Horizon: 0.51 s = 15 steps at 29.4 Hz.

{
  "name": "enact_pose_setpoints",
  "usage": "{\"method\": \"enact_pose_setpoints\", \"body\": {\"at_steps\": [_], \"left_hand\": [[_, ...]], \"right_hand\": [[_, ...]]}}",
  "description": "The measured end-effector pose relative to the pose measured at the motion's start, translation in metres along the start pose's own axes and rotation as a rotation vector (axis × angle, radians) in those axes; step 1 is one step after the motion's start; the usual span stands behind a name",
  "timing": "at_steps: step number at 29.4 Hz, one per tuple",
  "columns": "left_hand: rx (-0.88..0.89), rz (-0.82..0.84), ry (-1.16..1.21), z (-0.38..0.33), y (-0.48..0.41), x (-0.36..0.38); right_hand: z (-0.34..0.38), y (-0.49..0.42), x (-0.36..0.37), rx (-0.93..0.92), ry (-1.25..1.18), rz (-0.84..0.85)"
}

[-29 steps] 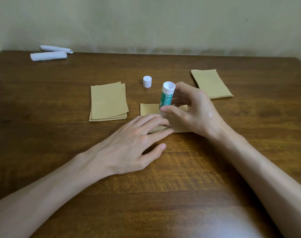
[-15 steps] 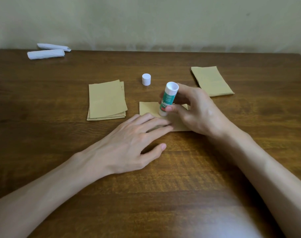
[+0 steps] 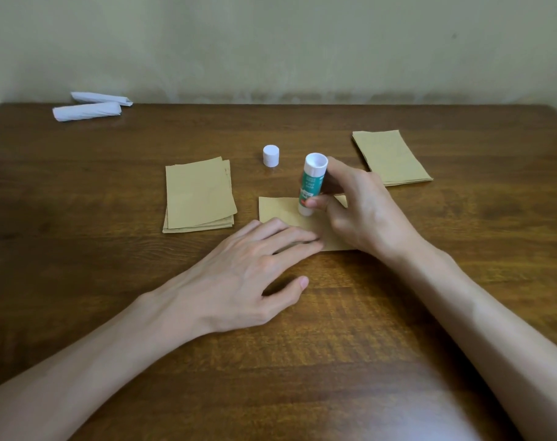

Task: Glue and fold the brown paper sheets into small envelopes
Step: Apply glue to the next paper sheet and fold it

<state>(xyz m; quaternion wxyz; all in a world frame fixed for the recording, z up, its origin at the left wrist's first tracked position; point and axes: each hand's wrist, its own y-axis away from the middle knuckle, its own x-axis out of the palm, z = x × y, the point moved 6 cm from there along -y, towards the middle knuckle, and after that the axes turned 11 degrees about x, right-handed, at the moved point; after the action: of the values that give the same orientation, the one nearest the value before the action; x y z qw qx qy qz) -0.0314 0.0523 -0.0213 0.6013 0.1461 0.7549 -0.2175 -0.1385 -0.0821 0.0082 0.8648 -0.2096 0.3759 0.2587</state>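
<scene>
My left hand [image 3: 239, 275], flat, pins the sheet [image 3: 277, 208]; my right hand [image 3: 363, 214] grips the glue stick [image 3: 312, 186] on it: gluing now, folding next, I reckon.

A brown paper sheet [image 3: 280, 208] lies flat on the bench [image 3: 111, 281], its near part pressed under the straight fingers of the left grip [image 3: 239, 275]. A white glue stick [image 3: 312, 186] with a green label stands slightly tilted, lower end on the sheet, held in the right grip [image 3: 356, 211]. Its white cap [image 3: 271, 155] stands upright just behind. One stack of brown sheets [image 3: 197, 198] lies to the left, and a second stack [image 3: 391, 157] lies at the back right.
</scene>
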Motion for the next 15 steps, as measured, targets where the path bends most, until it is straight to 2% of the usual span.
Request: {"method": "enact_pose_setpoints", "body": {"at_steps": [12, 15], "left_hand": [[-0.005, -0.004, 0.003, 0.0, 0.0, 0.0008], [-0.006, -0.007, 0.009, -0.0008, -0.0002, 0.0001]], "right_hand": [[-0.0025, -0.011, 0.0021, 0.048, 0.007, -0.081], [-0.0072, -0.0092, 0.0014, 0.054, -0.074, -0.094]]}}
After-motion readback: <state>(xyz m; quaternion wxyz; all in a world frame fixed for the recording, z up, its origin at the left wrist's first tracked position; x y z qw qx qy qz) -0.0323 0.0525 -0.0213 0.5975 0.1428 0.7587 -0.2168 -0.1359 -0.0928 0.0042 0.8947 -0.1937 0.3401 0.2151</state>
